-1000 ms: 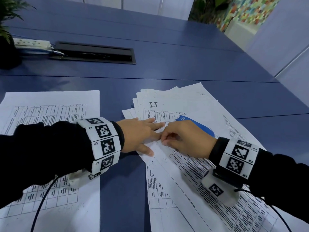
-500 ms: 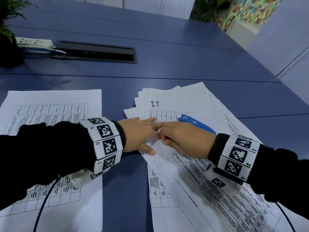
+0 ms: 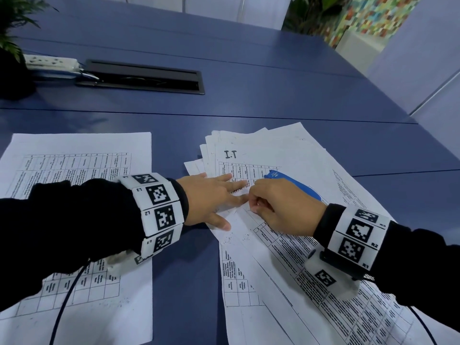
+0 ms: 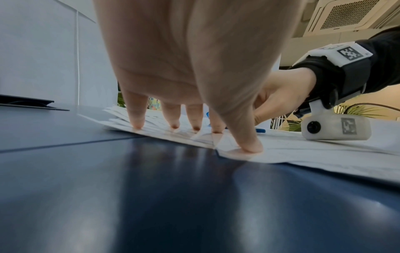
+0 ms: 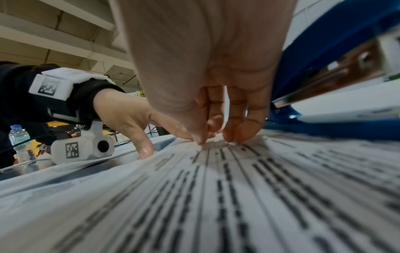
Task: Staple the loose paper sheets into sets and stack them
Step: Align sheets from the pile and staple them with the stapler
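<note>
Fanned loose white printed paper sheets (image 3: 286, 155) lay beneath both hands. Left hand (image 3: 209, 197) spread flat, pressing them; right hand (image 3: 281, 207) pinched a sheet's corner. Blue plastic stapler (image 3: 293, 185) just behind right hand. Risk: several sheets lifting together, misaligned.

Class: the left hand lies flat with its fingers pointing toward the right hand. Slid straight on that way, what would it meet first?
Most likely the right hand, whose curled fingers sit at the left hand's fingertips; the blue stapler lies beyond.
</note>
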`<act>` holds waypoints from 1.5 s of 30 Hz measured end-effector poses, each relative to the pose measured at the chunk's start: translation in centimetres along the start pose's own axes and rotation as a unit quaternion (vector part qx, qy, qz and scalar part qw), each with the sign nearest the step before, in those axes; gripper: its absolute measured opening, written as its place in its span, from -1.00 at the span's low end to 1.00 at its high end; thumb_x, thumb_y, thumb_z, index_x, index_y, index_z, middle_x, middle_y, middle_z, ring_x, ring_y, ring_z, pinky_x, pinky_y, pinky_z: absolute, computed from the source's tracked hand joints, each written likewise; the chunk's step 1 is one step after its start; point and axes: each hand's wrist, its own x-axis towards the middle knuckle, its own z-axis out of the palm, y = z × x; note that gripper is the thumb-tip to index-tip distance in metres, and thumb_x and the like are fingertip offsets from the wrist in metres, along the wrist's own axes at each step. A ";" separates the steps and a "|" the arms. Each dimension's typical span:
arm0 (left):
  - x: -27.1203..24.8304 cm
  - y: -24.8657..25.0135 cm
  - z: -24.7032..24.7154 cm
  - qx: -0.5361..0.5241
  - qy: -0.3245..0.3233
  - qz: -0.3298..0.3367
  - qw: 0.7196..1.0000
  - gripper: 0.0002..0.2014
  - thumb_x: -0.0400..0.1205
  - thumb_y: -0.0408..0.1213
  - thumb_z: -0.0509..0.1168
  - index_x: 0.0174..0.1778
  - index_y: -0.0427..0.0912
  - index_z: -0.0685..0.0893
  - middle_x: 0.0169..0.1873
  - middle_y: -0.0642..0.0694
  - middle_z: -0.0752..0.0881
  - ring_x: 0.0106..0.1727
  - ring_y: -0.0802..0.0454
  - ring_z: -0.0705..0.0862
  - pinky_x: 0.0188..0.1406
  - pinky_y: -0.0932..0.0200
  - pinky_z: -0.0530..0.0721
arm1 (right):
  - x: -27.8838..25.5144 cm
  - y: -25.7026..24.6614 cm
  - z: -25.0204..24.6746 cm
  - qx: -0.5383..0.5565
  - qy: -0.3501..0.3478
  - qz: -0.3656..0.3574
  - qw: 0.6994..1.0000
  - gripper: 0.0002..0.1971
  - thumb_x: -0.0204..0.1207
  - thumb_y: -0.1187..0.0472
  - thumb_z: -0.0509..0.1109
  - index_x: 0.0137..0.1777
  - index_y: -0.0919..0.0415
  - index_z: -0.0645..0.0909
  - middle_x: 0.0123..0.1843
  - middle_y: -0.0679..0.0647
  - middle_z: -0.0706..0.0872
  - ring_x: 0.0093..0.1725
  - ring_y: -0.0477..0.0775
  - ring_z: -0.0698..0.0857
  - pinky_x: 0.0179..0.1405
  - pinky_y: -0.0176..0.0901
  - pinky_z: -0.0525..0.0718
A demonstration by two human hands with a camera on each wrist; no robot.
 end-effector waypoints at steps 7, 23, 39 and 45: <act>-0.1 0.0 0.0 -0.029 0.013 0.014 0.999 -0.39 0.66 0.12 0.13 0.61 0.26 0.04 0.63 0.26 -0.23 0.67 0.00 -0.20 0.57 -0.30 0.13 | 0.1 -1.0 -0.1 0.038 0.005 -0.015 0.999 -0.92 0.57 0.26 0.30 -0.16 0.12 0.54 -0.27 -0.23 0.46 -0.30 -0.29 0.45 -0.26 -0.33 0.35; -0.4 0.2 -0.1 -0.040 0.016 0.014 0.999 -0.43 0.67 0.10 0.13 0.60 0.21 0.14 0.62 0.28 -0.11 0.67 0.02 -0.20 0.58 -0.30 0.11 | 0.5 -0.9 -0.1 0.006 -0.037 -0.046 0.998 -0.89 0.59 0.36 0.21 -0.14 0.17 0.46 -0.12 -0.06 0.52 -0.18 -0.02 0.48 -0.15 -0.15 0.49; -0.1 -0.1 0.2 -0.008 -0.005 -0.001 1.000 -0.29 0.66 0.19 0.04 0.64 0.19 -0.18 0.63 0.15 -0.32 0.66 0.05 -0.26 0.61 -0.24 0.06 | -0.7 3.9 -1.8 0.021 0.052 0.097 0.994 -0.93 0.52 0.25 0.37 -0.17 0.14 0.65 -0.35 -0.19 0.58 -0.35 -0.21 0.53 -0.32 -0.56 0.41; 0.2 -0.1 0.0 0.008 -0.004 0.003 1.000 -0.28 0.66 0.18 0.06 0.64 0.15 -0.17 0.64 0.13 -0.29 0.67 0.03 -0.24 0.61 -0.16 0.13 | -0.7 4.0 -1.9 -0.003 0.049 0.082 0.995 -0.89 0.54 0.26 0.36 -0.09 0.19 0.73 -0.21 -0.04 0.72 -0.28 -0.12 0.55 -0.21 -0.41 0.37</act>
